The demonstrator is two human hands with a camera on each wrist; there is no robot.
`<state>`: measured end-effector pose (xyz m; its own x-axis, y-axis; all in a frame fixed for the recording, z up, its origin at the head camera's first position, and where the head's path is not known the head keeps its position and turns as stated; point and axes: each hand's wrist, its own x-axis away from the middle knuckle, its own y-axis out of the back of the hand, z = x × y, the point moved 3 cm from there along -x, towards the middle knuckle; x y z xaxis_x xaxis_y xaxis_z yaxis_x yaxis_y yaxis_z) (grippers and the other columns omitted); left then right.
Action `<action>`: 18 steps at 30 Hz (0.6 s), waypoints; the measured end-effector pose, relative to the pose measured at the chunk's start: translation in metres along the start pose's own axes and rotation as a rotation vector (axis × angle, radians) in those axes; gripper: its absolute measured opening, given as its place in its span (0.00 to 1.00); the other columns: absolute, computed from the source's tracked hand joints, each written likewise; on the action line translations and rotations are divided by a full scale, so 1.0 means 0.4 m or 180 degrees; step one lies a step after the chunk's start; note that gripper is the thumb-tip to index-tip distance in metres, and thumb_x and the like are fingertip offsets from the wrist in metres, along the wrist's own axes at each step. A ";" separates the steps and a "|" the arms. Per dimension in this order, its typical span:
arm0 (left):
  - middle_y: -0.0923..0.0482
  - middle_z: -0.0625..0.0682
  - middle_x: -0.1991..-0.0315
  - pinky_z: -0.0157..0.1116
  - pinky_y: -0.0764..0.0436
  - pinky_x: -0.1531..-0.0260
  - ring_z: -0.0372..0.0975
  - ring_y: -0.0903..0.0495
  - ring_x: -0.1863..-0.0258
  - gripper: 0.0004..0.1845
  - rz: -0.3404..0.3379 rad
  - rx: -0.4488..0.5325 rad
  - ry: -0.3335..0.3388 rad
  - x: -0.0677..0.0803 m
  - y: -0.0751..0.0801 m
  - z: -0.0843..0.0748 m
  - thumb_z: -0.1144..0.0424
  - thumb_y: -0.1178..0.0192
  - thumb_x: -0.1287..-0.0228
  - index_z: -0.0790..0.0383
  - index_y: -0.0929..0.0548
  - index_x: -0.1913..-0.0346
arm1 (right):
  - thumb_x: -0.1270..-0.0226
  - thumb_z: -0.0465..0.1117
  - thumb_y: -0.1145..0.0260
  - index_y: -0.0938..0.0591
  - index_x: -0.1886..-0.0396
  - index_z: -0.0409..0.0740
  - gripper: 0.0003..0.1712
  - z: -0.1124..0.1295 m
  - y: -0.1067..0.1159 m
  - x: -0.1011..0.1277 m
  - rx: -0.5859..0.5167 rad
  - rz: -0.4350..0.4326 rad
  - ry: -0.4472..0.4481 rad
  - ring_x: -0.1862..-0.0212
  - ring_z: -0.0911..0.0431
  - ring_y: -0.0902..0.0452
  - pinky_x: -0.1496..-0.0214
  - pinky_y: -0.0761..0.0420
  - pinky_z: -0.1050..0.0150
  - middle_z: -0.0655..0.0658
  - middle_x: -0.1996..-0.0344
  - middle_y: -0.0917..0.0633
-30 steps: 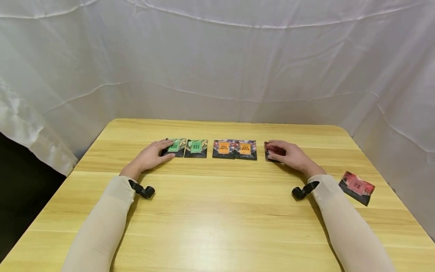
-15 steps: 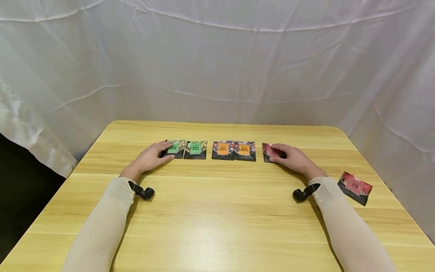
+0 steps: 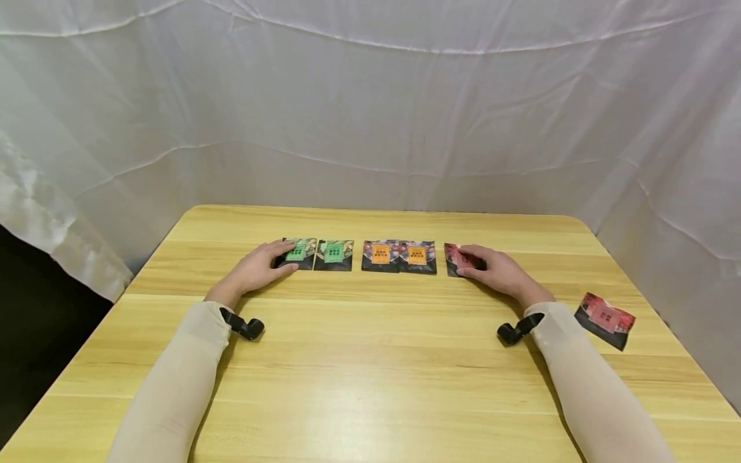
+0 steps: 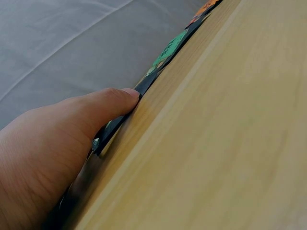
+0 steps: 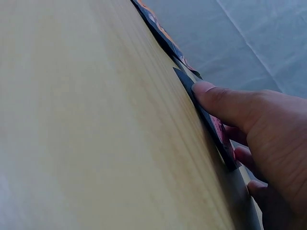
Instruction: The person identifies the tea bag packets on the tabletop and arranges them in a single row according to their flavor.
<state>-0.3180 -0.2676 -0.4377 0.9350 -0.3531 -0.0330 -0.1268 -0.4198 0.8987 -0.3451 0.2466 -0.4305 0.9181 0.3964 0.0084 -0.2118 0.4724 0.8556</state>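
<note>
My left hand point(image 3: 257, 265) rests on the outermost green-labelled sachet point(image 3: 297, 252), its fingers over the left side and the thumb along the near edge. In the left wrist view that thumb point(image 4: 122, 99) presses on the dark border. A second green sachet point(image 3: 334, 254) lies just right of it. My right hand point(image 3: 499, 270) holds a red-labelled sachet point(image 3: 454, 260) down on the table, covering its right part. The right wrist view shows the thumb point(image 5: 216, 98) on the sachet's dark edge and the other fingers bent behind it.
Two orange-labelled sachets point(image 3: 380, 255) lie mid-row, overlapping slightly. Another red sachet point(image 3: 605, 319) sits askew near the right edge, beside my right sleeve. The wooden table point(image 3: 370, 360) backs onto a pale curtain point(image 3: 370, 116).
The red sachet under my right hand has shifted slightly left, and more of its front now shows. My left hand and the other sachets stay put.
</note>
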 end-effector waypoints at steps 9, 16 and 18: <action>0.44 0.62 0.26 0.60 0.47 0.32 0.59 0.47 0.28 0.39 -0.0026 -0.0030 -0.0036 -0.001 0.001 0.000 0.38 0.47 0.31 0.59 0.36 0.26 | 0.36 0.67 0.38 0.32 0.27 0.48 0.44 -0.002 -0.001 0.002 -0.0052 -0.0052 0.0014 0.31 0.39 0.38 0.31 0.39 0.40 0.36 0.31 0.32; 0.43 0.62 0.26 0.61 0.46 0.32 0.59 0.47 0.28 0.39 -0.0026 -0.0025 -0.0042 -0.002 0.002 -0.001 0.37 0.48 0.31 0.58 0.36 0.26 | 0.36 0.66 0.38 0.33 0.27 0.45 0.45 -0.005 0.005 0.002 -0.0022 -0.0070 0.0015 0.31 0.38 0.39 0.31 0.39 0.40 0.35 0.31 0.32; 0.44 0.62 0.26 0.61 0.46 0.32 0.59 0.47 0.28 0.39 -0.0023 -0.0031 -0.0035 -0.002 0.002 -0.001 0.37 0.48 0.31 0.59 0.36 0.26 | 0.35 0.66 0.38 0.34 0.27 0.44 0.45 -0.005 0.007 0.003 0.0005 -0.0067 0.0013 0.30 0.38 0.40 0.31 0.40 0.40 0.34 0.30 0.33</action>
<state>-0.3186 -0.2672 -0.4367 0.9322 -0.3593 -0.0445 -0.1166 -0.4143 0.9026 -0.3452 0.2501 -0.4291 0.9210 0.3894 -0.0118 -0.1917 0.4794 0.8564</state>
